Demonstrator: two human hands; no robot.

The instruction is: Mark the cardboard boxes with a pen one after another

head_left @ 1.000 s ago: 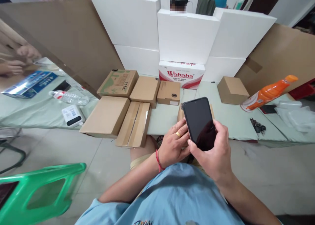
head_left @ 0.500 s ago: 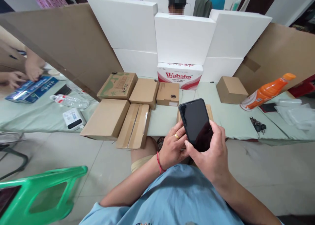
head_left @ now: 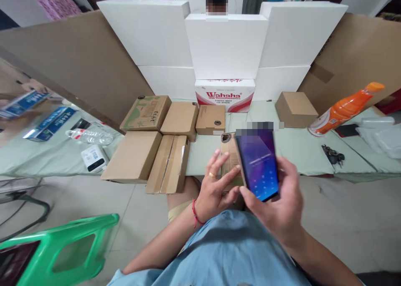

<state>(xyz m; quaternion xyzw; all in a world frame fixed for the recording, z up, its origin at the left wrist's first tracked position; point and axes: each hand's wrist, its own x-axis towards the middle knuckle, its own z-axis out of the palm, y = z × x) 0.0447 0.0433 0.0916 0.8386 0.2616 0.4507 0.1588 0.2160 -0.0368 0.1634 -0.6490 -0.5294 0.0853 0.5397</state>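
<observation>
My right hand (head_left: 280,204) grips a smartphone (head_left: 257,163) with its screen lit blue and purple, held upright in front of my chest. My left hand (head_left: 216,190) holds a small brown cardboard box (head_left: 230,158) just to the left of the phone, thumb on its front face. A gold ring and a red wrist string show on that hand. Both hands hover at the near edge of the pale green table (head_left: 294,146).
Several cardboard boxes (head_left: 150,144) lie on the table's left half, one more box (head_left: 296,108) at the right. An orange bottle (head_left: 343,108), keys (head_left: 333,155) and a Wahaha carton (head_left: 224,94) stand nearby. White foam panels (head_left: 225,48) wall the back. A green stool (head_left: 59,248) sits lower left.
The phone's screen has gone from black to lit. My right hand shifted the phone slightly right, uncovering the small box in my left hand. A person's hands at far left moved out of view.
</observation>
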